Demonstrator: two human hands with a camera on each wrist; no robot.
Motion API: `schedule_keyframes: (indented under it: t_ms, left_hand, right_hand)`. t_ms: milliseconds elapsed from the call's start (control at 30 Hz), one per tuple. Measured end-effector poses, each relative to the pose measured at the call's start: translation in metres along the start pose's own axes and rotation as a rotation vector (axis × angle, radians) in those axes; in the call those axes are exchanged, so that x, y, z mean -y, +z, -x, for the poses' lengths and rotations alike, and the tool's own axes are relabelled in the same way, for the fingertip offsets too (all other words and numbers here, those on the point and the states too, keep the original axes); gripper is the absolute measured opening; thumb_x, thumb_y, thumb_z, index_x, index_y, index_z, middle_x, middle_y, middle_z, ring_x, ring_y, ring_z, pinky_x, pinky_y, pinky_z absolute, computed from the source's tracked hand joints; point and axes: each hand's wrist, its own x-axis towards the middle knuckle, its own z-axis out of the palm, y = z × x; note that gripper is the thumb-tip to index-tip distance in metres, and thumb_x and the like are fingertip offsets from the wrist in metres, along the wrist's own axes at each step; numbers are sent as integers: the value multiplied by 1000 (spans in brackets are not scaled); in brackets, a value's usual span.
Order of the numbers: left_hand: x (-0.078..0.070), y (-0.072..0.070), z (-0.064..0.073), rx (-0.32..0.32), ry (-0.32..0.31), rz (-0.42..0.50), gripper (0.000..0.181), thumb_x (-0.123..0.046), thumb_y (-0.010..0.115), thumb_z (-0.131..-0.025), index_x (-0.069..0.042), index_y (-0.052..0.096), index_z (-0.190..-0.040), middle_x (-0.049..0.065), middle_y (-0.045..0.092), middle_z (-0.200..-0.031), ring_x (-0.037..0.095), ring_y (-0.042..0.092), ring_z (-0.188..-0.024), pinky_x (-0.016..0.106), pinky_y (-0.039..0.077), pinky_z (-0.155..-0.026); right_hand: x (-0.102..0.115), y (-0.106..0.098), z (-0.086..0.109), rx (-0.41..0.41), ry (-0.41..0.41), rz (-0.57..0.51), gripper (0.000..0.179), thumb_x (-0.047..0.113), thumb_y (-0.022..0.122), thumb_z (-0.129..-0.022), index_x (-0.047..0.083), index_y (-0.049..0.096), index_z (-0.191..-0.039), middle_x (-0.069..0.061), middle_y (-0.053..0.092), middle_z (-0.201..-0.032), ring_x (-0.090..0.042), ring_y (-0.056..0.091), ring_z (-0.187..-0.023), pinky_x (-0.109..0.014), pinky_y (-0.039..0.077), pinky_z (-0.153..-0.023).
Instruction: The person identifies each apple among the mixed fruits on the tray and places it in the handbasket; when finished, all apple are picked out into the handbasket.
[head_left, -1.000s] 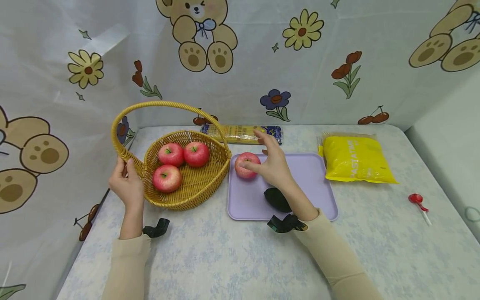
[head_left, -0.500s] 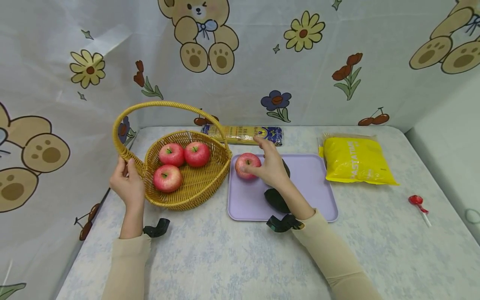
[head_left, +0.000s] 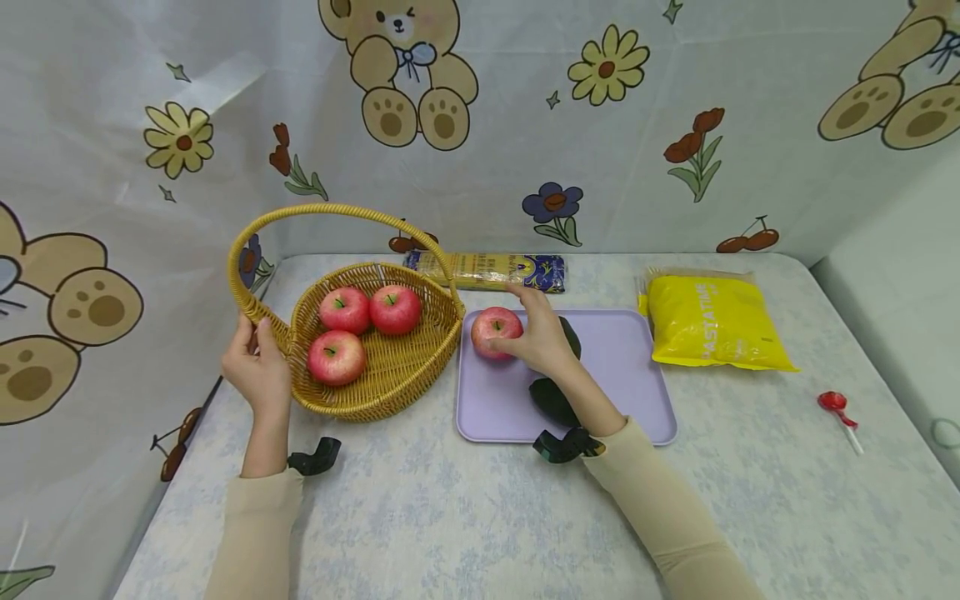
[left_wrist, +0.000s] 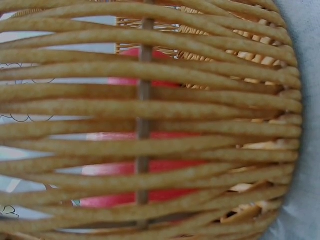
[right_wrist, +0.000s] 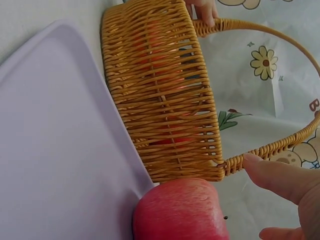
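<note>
My left hand (head_left: 258,367) pinches the lower left end of the arched handle on a wicker basket (head_left: 397,367). Inside the basket lie three red apples (head_left: 337,357). In the left wrist view the woven basket wall (left_wrist: 215,107) fills most of the picture, with red showing through its gaps. My right hand (head_left: 543,337) is spread over a lilac tray (head_left: 618,375), beside a single apple (head_left: 495,327) in its far left corner. In the right wrist view the thumb (right_wrist: 280,177) and a fingertip stand apart from that apple (right_wrist: 180,212). Two dark green avocados (head_left: 552,402) lie partly under the right hand and forearm.
Behind the basket and tray lies a long packet of noodles (head_left: 487,271). A yellow pasta bag (head_left: 712,321) is to the tray's right. Farther right is a red lollipop (head_left: 834,402). A printed curtain (head_left: 480,192) hangs along the table's back edge.
My right hand has shifted slightly down and left around the apple, and more of the far avocado shows. The left hand keeps its hold on the basket handle.
</note>
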Motion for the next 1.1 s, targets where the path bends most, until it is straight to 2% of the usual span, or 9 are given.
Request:
schedule_keyframes:
  t_ms: [133, 333, 567, 767, 1000, 1100]
  left_hand:
    - [0, 1, 0, 3, 5, 9, 28, -13, 55, -100, -5, 68, -123, 12, 70, -109, -4, 62, -92, 7, 49, -74]
    - [-2, 0, 0, 2, -5, 6, 29, -14, 56, -99, -12, 67, -126, 14, 70, -113, -5, 62, -91, 5, 48, -73]
    - [-2, -1, 1, 1, 7, 29, 29, -13, 57, -99, -12, 68, -125, 15, 71, -111, -5, 63, -89, 6, 48, -72]
    - [-2, -1, 1, -5, 11, 27, 29, -13, 57, -99, -14, 68, -125, 16, 71, -112, -6, 62, -89, 6, 48, -72]
    - [0, 0, 0, 2, 21, 25, 28, -14, 56, -99, -7, 69, -123, 13, 70, -108, -5, 63, -89, 6, 48, -73]
    - [0, 0, 0, 2, 17, 25, 29, -14, 56, -99, -9, 68, -125, 12, 71, -109, -5, 63, -90, 6, 49, -73]
  right_hand:
    - [-3, 2, -1, 12, 17, 11, 92, 19, 89, -70, 7, 40, -147, -19, 42, -147, -37, 41, -135, -56, 36, -110]
    - [-7, 5, -3, 25, 27, 26, 91, 21, 88, -70, 6, 40, -147, -18, 44, -145, -37, 41, -135, -55, 35, -111]
    - [-10, 8, -3, 31, 23, 38, 91, 24, 89, -69, 5, 42, -145, -17, 45, -144, -34, 42, -134, -53, 35, -112]
    - [-10, 10, -3, 44, 35, 53, 90, 26, 88, -70, 5, 43, -145, -17, 44, -145, -34, 42, -134, -52, 37, -111]
    - [-8, 10, -2, 55, 55, 84, 90, 26, 88, -71, 8, 42, -146, -17, 44, -145, -33, 43, -132, -53, 39, -108]
    - [-8, 10, -2, 58, 62, 101, 89, 27, 87, -71, 9, 43, -146, -17, 45, -144, -33, 45, -130, -53, 42, -105]
